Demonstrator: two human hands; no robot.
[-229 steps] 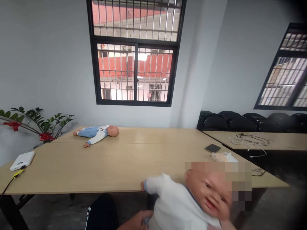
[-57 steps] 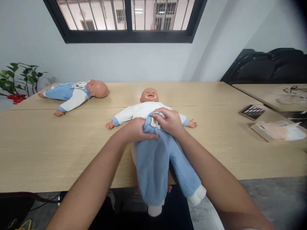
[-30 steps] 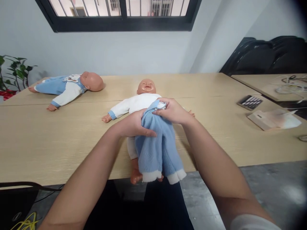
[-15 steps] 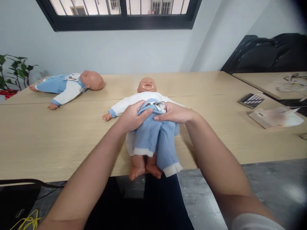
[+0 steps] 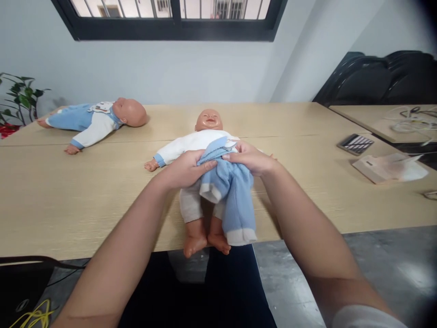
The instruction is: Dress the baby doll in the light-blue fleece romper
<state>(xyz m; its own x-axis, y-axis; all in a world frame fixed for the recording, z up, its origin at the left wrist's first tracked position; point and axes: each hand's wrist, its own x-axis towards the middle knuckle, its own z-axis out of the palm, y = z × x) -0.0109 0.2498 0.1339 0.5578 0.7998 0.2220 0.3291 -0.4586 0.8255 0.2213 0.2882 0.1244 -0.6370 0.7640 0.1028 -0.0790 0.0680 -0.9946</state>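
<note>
Light blue fleece trousers (image 5: 232,191) have white cuffs; the doll (image 5: 205,136) wears a white top; the surface (image 5: 85,191) is pale wood.

Pale wooden surface (image 5: 68,191); two dolls lying face-up, one near the front edge (image 5: 205,136), another far left (image 5: 99,118); calculator (image 5: 355,144), tissue pack (image 5: 389,167) at right.

Both hands, left hand (image 5: 182,169) and right hand (image 5: 251,158), grip bunched blue trousers (image 5: 229,191) over a doll (image 5: 201,150) lying face-up at the desk's (image 5: 85,200) near edge, its bare feet overhanging.
</note>
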